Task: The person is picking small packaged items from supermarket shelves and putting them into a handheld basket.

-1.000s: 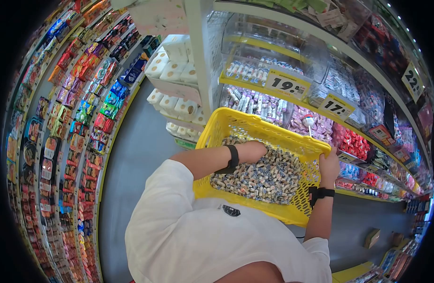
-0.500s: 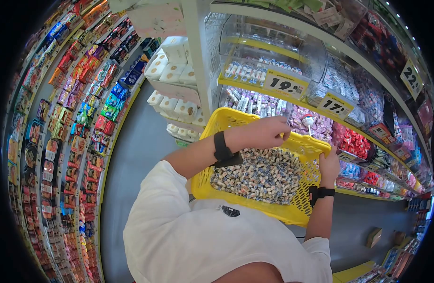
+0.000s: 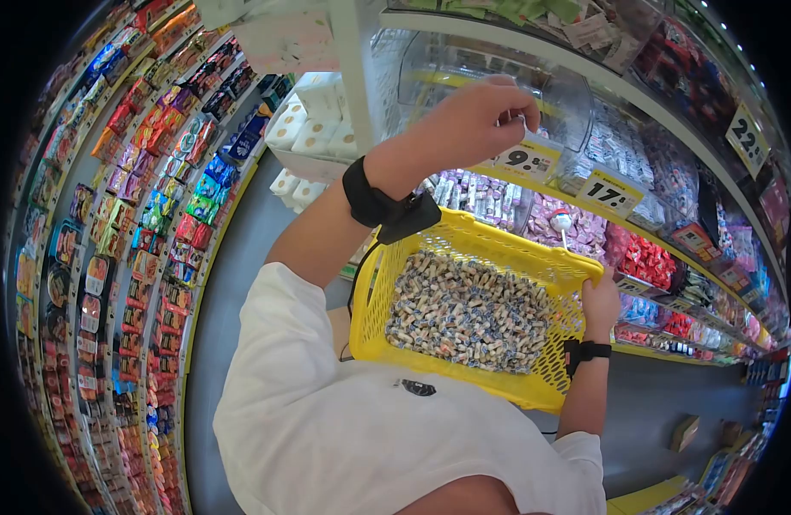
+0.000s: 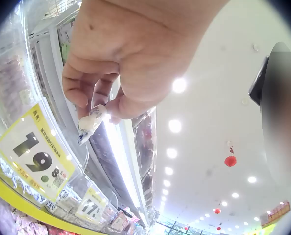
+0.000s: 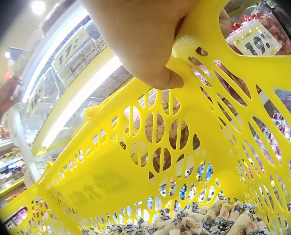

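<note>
In the left wrist view my left hand [image 4: 121,63] pinches one white wrapped candy [image 4: 90,123] between thumb and fingertips. The head view has this left hand [image 3: 468,124] raised over the far rim of the basket, in front of a price tag reading 19.8 [image 3: 526,160]. A yellow plastic basket [image 3: 361,330] with slotted walls stands before my body. Many small wrapped candies [image 3: 464,313], white with blue print, cover its bottom. My right hand [image 3: 600,305] grips the basket's right far corner, with the thumb inside the rim in the right wrist view.
Clear candy bins [image 3: 619,142] with yellow price strips line the shelf ahead. Purple-wrapped candies [image 3: 477,193] lie in a lower bin behind the basket. White paper packs [image 3: 314,133] are stacked left of the shelf post. Snack shelves [image 3: 168,197] curve along the left aisle.
My left hand has come up out of the candies in the basket and moved over the far rim to the shelf's price tag. The right hand stays on the basket corner.
</note>
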The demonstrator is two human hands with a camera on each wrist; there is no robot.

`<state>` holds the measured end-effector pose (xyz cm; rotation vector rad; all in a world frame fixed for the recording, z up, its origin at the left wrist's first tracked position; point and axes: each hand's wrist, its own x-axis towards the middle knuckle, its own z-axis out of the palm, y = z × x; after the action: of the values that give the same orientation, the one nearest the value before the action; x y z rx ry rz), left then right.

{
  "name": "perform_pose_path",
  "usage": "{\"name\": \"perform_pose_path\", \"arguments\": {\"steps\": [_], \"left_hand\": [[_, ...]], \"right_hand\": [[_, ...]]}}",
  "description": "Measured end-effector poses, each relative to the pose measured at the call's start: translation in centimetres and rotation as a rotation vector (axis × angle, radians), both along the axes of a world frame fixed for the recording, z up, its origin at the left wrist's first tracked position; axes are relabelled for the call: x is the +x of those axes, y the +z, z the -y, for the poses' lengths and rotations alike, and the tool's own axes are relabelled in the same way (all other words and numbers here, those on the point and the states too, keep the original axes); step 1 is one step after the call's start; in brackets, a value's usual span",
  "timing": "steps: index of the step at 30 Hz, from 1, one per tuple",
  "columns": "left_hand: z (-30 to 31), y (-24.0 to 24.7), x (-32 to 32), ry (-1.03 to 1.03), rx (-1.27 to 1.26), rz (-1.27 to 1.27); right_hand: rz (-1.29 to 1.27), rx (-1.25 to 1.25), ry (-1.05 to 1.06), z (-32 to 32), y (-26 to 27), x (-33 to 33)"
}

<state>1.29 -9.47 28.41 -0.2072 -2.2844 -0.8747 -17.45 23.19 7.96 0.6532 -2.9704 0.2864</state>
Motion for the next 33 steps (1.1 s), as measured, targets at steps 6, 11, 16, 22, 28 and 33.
{"name": "perform_pose_path", "arguments": {"steps": [6,11,16,22,28,33], "left_hand": [[2.6,0.5,-2.4,0.097,0.062,0.085],[5.6,0.5,-4.7,0.182,0.118,0.243],[8.8,-1.0,-6.5,0.266,-0.035,0.304],[11.1,-2.6,-8.1,0.313,-0.034,0.622],[11.8,-3.7,-9.0,0.385,0.018,0.746],[12.0,-4.5,-9.2,0.414,-0.022,0.782]], "right_hand": [[0.004,-0.011,0.004,-0.1,-0.1,-0.1],[-0.001,0.011,0.002,-0.2,-0.4,-0.2],[0.015,0.023,-0.001,-0.1,-0.3,-0.3],[0.009,0.020,0.005,-0.1,-0.3,-0.3],[-0.011,0.020,0.007,-0.1,-0.4,-0.3],[-0.023,0.011,0.022,-0.1,-0.5,-0.3]]}}
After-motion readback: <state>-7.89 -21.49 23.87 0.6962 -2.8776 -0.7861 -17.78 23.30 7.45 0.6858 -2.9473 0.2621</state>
